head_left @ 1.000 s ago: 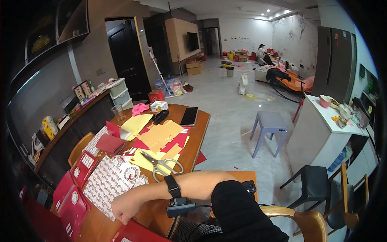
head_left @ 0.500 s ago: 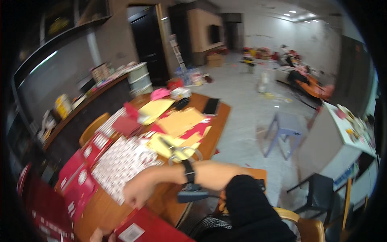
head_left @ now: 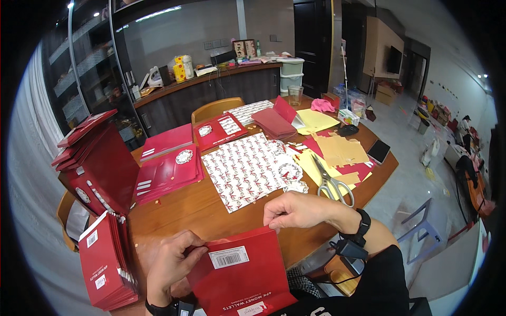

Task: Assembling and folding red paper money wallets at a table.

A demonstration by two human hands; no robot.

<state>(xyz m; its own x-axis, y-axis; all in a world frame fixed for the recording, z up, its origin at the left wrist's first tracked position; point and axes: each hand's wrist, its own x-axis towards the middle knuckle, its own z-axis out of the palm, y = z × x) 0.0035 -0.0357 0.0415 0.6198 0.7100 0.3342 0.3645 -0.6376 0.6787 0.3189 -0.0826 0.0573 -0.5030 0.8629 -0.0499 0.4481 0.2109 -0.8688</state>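
Observation:
A red printed card pack with a white barcode label lies tilted at the table's near edge, in front of my body. My left hand pinches its upper left edge between thumb and fingers. At its upper right corner my right hand is closed on the edge. Beyond my hands lies a white sheet patterned with red motifs, with round cut-out pieces at its right. Grey-handled scissors rest open on yellow paper, past my right forearm.
Similar red packs are stacked at the near left, with a tall red box behind. Flat red folders lie beside it. A phone is near the right edge of the wooden table. A grey stool stands right.
The view has swung left, bringing the stacked packs into sight. My right hand has come to the pack's right corner, and the pack now stands more squarely between both hands.

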